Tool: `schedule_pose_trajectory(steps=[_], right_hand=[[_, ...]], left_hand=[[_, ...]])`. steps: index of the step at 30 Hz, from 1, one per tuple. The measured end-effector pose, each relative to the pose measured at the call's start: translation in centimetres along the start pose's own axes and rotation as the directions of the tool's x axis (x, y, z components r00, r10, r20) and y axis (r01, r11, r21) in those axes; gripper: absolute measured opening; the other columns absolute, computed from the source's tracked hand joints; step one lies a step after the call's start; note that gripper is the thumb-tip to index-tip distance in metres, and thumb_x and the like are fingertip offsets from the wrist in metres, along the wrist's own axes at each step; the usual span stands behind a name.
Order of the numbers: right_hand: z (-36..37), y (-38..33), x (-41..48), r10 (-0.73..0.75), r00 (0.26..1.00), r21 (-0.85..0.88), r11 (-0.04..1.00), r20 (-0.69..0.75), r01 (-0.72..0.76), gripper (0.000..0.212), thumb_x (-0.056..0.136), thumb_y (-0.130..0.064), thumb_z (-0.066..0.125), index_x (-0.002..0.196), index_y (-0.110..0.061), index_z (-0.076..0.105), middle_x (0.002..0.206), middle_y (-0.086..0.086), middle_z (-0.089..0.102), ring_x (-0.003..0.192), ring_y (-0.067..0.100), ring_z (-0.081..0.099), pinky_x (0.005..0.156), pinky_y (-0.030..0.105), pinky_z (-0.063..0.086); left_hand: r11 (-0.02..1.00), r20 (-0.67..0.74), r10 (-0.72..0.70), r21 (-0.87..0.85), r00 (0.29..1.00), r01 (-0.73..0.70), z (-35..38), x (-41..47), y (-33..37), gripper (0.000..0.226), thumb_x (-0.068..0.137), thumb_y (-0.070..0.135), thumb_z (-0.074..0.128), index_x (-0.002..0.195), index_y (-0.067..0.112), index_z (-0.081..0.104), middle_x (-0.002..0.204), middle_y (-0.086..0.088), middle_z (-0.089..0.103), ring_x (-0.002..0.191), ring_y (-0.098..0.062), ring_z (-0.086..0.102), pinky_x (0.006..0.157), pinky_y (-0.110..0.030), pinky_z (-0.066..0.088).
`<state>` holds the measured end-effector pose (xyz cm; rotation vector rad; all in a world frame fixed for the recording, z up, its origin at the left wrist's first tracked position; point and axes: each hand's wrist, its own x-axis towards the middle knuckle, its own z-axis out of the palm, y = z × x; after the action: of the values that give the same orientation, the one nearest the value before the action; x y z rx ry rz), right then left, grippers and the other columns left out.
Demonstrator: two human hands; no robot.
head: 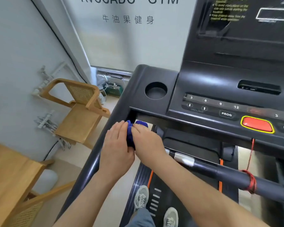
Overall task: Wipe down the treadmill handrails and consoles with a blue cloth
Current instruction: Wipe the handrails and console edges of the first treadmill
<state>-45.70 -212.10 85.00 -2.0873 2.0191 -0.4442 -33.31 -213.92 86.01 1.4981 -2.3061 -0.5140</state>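
Note:
A blue cloth (130, 134) is wrapped over the black left handrail (88, 164) of the treadmill, just below where the rail meets the console (211, 89). My left hand (116, 149) presses on the cloth from the rail's outer side. My right hand (147, 141) clasps it from the inner side, fingers curled over the cloth. Both hands touch each other along the cloth. The console carries numbered buttons, a PROG key and a red stop button (256, 124). Most of the cloth is hidden under my hands.
A round cup holder (156, 90) sits on the console's left wing. The front crossbar (228, 174) has a silver sensor and a red cord (251, 181) wound around it. A wooden chair (82, 108) and a wooden table (8, 174) stand left of the treadmill. My shoes (141, 196) rest on the belt.

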Motion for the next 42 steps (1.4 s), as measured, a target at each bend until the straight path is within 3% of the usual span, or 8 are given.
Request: schedule_pose_trajectory(steps=[7,12,19,28,32,35,39,42], right_hand=[[-5.6,6.8,-5.7,0.368,0.909,-0.186,0.924,0.197,-0.334,0.02,0.09,-0.021,0.046,0.108,-0.017,0.055,0.112,0.005,0.064,0.101,0.03,0.062,0.072,0.032,0.042],[-5.6,7.3,-8.1,0.407,0.9,-0.081,0.914,0.159,-0.398,0.019,0.092,-0.026,0.047,0.107,-0.016,0.055,0.11,0.007,0.065,0.099,0.033,0.062,0.074,0.034,0.045],[-5.2,2.9,-6.7,0.24,0.968,0.014,0.97,0.069,-0.242,0.03,0.092,-0.012,0.052,0.121,-0.014,0.045,0.111,0.001,0.059,0.098,0.025,0.062,0.074,0.038,0.049],[-9.2,11.3,-18.0,0.451,0.892,-0.308,0.854,0.032,-0.42,0.033,0.089,-0.018,0.043,0.122,-0.017,0.05,0.104,0.0,0.066,0.098,0.026,0.062,0.08,0.035,0.035],[-9.3,12.6,-19.1,0.483,0.876,0.198,0.859,-0.001,-0.473,0.047,0.078,-0.011,0.045,0.121,-0.026,0.056,0.109,-0.005,0.068,0.103,0.02,0.062,0.082,0.033,0.045],[-11.9,11.6,-18.7,0.54,0.836,0.844,0.491,-0.098,-0.218,0.047,0.076,0.009,0.049,0.106,-0.023,0.068,0.105,-0.007,0.072,0.103,0.011,0.065,0.092,0.029,0.048],[-15.1,10.3,-19.8,0.651,0.652,0.864,0.504,-0.389,0.012,0.037,0.079,0.008,0.051,0.092,-0.021,0.07,0.098,-0.006,0.073,0.097,0.013,0.067,0.086,0.028,0.051],[-14.9,10.2,-20.5,0.501,0.757,0.598,0.78,-0.42,-0.184,0.025,0.079,-0.016,0.054,0.1,-0.025,0.064,0.1,-0.012,0.068,0.097,0.009,0.061,0.084,0.025,0.047]], left_hand=[[0.999,0.228,0.052,-0.018,0.972,-0.049,0.9,0.3,4.0,0.019,0.092,0.043,0.046,0.093,0.037,0.063,0.095,0.018,0.059,0.097,-0.006,0.052,0.09,-0.042,0.045],[0.994,0.263,0.055,-0.102,0.963,-0.029,3.0,-1.8,7.4,0.035,0.098,0.04,0.041,0.132,0.038,0.046,0.134,0.019,0.05,0.125,-0.005,0.043,0.116,-0.053,0.013],[0.941,0.11,-0.016,-0.334,0.994,0.052,1.4,-1.2,7.0,0.027,0.096,0.024,0.051,0.121,0.031,0.059,0.114,0.013,0.058,0.1,0.007,0.05,0.079,0.002,0.031],[0.944,0.377,0.325,-0.19,0.867,-0.272,8.0,-4.8,17.9,0.033,0.1,0.032,0.045,0.132,0.031,0.055,0.105,-0.003,0.065,0.101,-0.02,0.058,0.089,-0.033,0.044],[0.883,0.346,0.366,-0.421,0.864,-0.205,5.8,-4.2,18.9,0.024,0.095,0.028,0.055,0.114,0.037,0.067,0.1,0.011,0.067,0.094,-0.004,0.058,0.086,-0.025,0.045],[0.797,0.169,0.407,-0.545,0.898,-0.259,3.0,-2.8,19.6,0.021,0.09,0.025,0.064,0.105,0.037,0.073,0.092,0.014,0.059,0.094,-0.004,0.055,0.085,-0.022,0.043],[0.56,0.121,0.408,-0.816,0.905,-0.144,0.2,-2.7,21.9,0.015,0.087,0.025,0.063,0.095,0.03,0.075,0.099,0.005,0.064,0.094,-0.014,0.063,0.084,-0.032,0.052],[0.609,0.069,0.356,-0.774,0.932,-0.175,1.1,-2.0,20.8,0.018,0.087,0.018,0.058,0.093,0.029,0.072,0.097,0.006,0.068,0.093,-0.012,0.064,0.086,-0.036,0.052]])
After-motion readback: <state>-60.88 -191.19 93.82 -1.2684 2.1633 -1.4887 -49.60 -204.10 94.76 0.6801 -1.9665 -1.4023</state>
